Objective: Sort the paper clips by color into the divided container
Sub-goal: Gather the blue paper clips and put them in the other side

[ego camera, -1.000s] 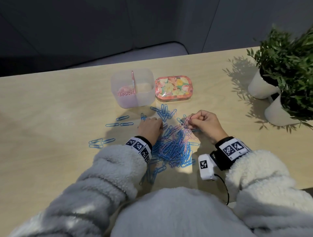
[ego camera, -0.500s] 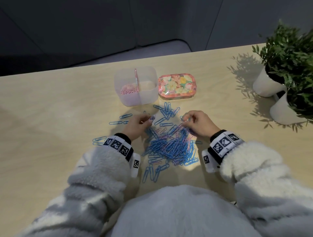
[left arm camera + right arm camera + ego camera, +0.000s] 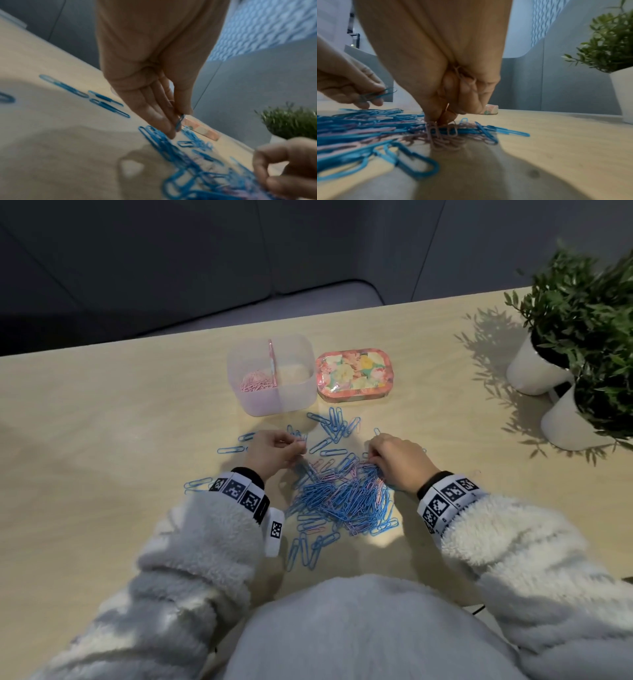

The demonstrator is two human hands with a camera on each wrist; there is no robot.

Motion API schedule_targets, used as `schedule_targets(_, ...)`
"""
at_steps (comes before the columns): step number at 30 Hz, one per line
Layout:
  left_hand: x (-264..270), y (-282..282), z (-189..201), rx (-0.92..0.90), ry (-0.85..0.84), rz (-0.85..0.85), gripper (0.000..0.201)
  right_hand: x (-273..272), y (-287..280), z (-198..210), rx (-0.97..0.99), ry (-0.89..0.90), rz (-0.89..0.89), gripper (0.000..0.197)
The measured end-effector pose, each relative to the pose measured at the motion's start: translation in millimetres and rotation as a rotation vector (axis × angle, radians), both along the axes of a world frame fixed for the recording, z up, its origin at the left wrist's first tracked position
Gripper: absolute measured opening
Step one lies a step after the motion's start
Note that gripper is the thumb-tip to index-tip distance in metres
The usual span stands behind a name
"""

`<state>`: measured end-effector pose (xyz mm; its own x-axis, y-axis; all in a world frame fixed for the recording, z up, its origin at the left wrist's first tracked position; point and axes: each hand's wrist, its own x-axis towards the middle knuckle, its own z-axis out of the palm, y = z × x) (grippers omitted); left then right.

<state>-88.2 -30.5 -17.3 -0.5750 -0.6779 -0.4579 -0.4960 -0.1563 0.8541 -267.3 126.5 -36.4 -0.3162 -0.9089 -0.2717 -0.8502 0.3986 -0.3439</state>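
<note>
A pile of blue and pink paper clips [image 3: 342, 494] lies on the wooden table [image 3: 102, 422] in front of me. Behind it stands the clear divided container [image 3: 294, 402], with pink clips [image 3: 257, 380] in its left compartment. My left hand [image 3: 274, 450] is at the pile's left edge and pinches a blue clip [image 3: 179, 122] between thumb and fingers. My right hand [image 3: 394, 460] is curled down on the pile's right side. It holds several pink clips [image 3: 464, 77] against the palm while its fingertips [image 3: 443, 119] pinch at pink clips [image 3: 436, 129] in the pile.
A floral tin [image 3: 354, 373] sits right of the container. Two white pots with green plants [image 3: 582, 313] stand at the table's right edge. Loose blue clips [image 3: 229, 449] are scattered left of the pile and toward the container.
My left hand has shifted left and lifted a blue clip off the pile. My right hand has dropped lower onto the pile's right side.
</note>
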Motion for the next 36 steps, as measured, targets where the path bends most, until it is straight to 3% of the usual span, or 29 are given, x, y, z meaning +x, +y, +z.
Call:
schedule_targets(3, 9.4, -8.6, 0.7, -0.353, -0.177, -0.02, 0.01, -6.6, 6.0, -5.3, -0.065, -0.122, -0.132, 0.012)
schedule_targets(5, 13.2, -9.1, 4.5, -0.61, -0.285, -0.083, 0.017, -10.2, 7.7, -4.8, -0.167, -0.393, -0.316, 0.011)
schedule_targets(7, 11.4, -5.6, 7.2, -0.751, -0.284, -0.16, 0.023, -12.3, 7.3, 1.5, -0.248, -0.688, -0.488, 0.017)
schedule_targets(9, 4.2, 4.2, 8.5, -0.714, -0.261, -0.259, 0.028, -15.1, 5.7, 10.6, -0.271, -0.843, -0.627, 0.021)
schedule_targets(11, -5.1, 16.5, 4.1, -0.655, -0.276, -0.354, 0.02, -18.3, 3.3, 18.4, -0.279, -0.99, -0.765, 0.025)
schedule_targets(15, -22.3, 34.4, -6.7, -0.689, -0.449, -0.44, 0.032, -23.6, 1.9, 27.8, -0.261, -1.432, -1.071, 0.024)
schedule_targets(17, -28.5, 39.5, -8.8, -0.723, -0.533, -0.506, 0.032, -22.7, 2.1, 29.8, -0.263, -1.51, -1.128, 0.01)
schedule_targets(20, -31.7, 42.6, -12.1, -0.75, -0.573, -0.564, 0.032, -21.3, -1.5, 27.7, -0.27, -1.557, -1.109, 0.006)
schedule_targets(21, -31.2, 42.7, -12.9, -0.746, -0.574, -0.565, 0.03, -21.6, -4.8, 26.3, -0.266, -1.556, -1.08, 0.003)
schedule_targets(23, -28.3, 42.7, -14.2, -0.743, -0.566, -0.571, 0.03, -22.5, -13.6, 22.9, -0.24, -1.471, -1.021, 0.017)
schedule_targets(26, -24.0, 42.1, -14.1, -0.789, -0.564, -0.598, 0.029, -21.2, -31.4, 22.1, -0.226, -1.048, -0.855, 0.035)
schedule_targets(30, -19.7, 36.6, -13.6, -0.804, -0.517, -0.587, 0.022, -20.4, -53.2, 20.0, -0.196, -0.432, -0.39, 0.012)
schedule_targets(32, -17.5, 33.6, -12.4, -0.761, -0.507, -0.559, 0.019, -17.8, -59.8, 20.9, -0.101, -0.194, -0.215, 0.018)
schedule_targets(34, -15.5, 31.4, -10.7, -0.755, -0.514, -0.56, 0.018, -15.5, -64.8, 21.1, -0.038, -0.061, -0.118, 0.016)
schedule_targets(36, -13.9, 31.4, -9.9, -0.78, -0.515, -0.583, 0.018, -17.0, -67.2, 17.2, 0.005, -0.042, -0.081, 0.009)
